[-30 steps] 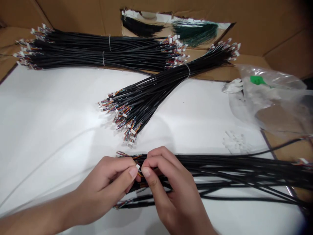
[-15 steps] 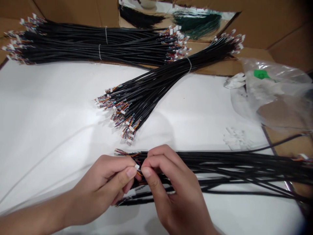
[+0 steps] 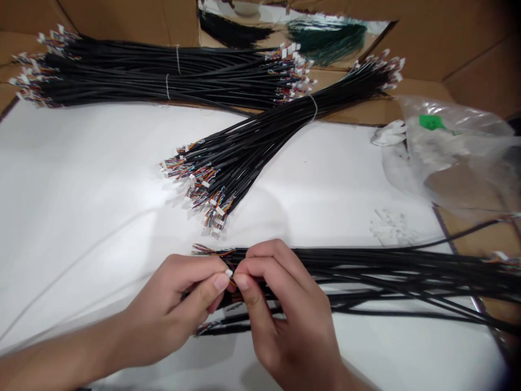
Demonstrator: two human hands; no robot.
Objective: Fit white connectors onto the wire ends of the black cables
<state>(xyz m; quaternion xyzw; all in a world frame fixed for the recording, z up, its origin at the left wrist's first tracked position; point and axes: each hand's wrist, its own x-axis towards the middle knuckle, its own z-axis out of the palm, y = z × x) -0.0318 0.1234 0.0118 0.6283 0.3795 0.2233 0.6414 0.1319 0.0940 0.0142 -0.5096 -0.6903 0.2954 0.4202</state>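
Between thumb and forefinger, my left hand (image 3: pixel 179 309) pinches a small white connector (image 3: pixel 228 272). My right hand (image 3: pixel 288 309) is closed in a pinch right beside it, its fingertips on thin coloured wires (image 3: pixel 233 282) that run to the connector; the exact grip is partly hidden. Under and behind both hands lie loose black cables (image 3: pixel 366 266), stretching off to the right. Some of their left ends show bare coloured wires (image 3: pixel 207 250). My hands cover part of these cables.
A tied cable bundle (image 3: pixel 260 136) with white connectors lies diagonally ahead. Two more tied bundles (image 3: pixel 122 76) rest along the cardboard wall (image 3: pixel 134 19) at the back left. Loose white connectors (image 3: pixel 391 227) are scattered on the right, near a clear plastic bag (image 3: pixel 459 146).
Both hands stay together at the connector, with only slight finger shifts. The whole view has moved a little; the bundles have not been touched.
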